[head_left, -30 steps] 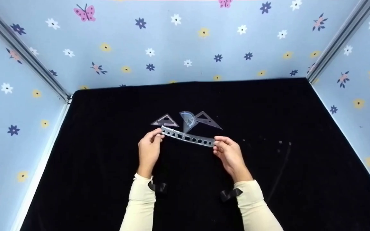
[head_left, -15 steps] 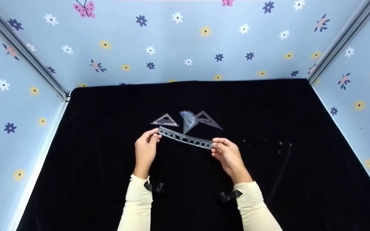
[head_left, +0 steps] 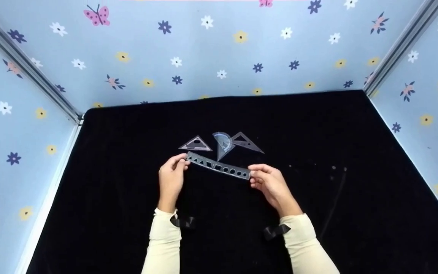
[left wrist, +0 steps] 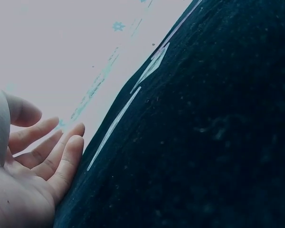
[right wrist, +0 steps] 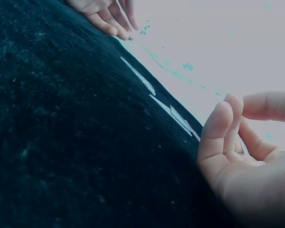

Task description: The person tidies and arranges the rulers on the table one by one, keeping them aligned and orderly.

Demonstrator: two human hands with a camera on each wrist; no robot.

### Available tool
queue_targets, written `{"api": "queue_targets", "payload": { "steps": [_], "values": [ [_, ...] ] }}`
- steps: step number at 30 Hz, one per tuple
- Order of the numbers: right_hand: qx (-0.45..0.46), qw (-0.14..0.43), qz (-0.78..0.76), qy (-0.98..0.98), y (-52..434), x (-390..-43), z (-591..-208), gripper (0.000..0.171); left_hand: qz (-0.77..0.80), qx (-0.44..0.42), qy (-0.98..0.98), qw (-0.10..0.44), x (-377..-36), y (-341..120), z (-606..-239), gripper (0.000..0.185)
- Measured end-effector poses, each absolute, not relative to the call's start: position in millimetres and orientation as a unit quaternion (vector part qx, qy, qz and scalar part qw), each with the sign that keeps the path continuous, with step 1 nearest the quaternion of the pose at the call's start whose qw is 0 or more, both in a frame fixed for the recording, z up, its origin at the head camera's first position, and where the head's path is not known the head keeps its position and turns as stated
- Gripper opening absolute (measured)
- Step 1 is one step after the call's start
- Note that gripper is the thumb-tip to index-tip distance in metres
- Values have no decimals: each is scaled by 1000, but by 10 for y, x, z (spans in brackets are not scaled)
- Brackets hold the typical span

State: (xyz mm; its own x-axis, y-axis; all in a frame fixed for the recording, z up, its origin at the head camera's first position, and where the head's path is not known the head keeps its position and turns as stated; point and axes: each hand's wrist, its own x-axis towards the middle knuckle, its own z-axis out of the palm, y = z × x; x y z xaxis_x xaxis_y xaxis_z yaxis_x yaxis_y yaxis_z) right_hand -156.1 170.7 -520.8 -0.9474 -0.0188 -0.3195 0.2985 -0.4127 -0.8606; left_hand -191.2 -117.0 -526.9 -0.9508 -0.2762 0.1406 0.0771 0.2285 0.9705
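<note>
A clear stencil ruler [head_left: 221, 170] with a row of cut-out triangles and circles is stretched between both hands, bowed slightly and slanting down to the right. My left hand [head_left: 171, 179] pinches its left end between thumb and fingers. The right end is pinched by my right hand [head_left: 274, 186]. Just beyond the ruler lie a clear set square [head_left: 204, 147] on the left, a protractor [head_left: 224, 141] in the middle and another set square [head_left: 252, 146] on the right, overlapping the protractor. In the left wrist view the left hand [left wrist: 38, 171] shows with its other fingers loosely bent.
A black cloth [head_left: 127, 182] covers the table. Blue flowered walls [head_left: 203, 49] close off the back and both sides, with metal posts [head_left: 405, 45] at the corners. Small pale specks [head_left: 334, 167] dot the cloth at the right.
Both hands have moved slightly left and toward the person with the ruler, which has drawn away from the protractor's tip. The set squares and protractor have stayed in place.
</note>
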Motion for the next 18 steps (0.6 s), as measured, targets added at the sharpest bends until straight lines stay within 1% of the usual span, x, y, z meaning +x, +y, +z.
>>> {"api": "queue_targets", "payload": {
  "steps": [8, 18],
  "values": [
    [112, 99, -816, 558, 1655, -1409, -5139, 16, -587, 53, -794, 151, -1908, -1130, -5308, 22],
    [61, 130, -790, 595, 1501, -1142, -5191, 19, -637, 67, -757, 132, -1860, -1113, -5217, 24]
  ]
}}
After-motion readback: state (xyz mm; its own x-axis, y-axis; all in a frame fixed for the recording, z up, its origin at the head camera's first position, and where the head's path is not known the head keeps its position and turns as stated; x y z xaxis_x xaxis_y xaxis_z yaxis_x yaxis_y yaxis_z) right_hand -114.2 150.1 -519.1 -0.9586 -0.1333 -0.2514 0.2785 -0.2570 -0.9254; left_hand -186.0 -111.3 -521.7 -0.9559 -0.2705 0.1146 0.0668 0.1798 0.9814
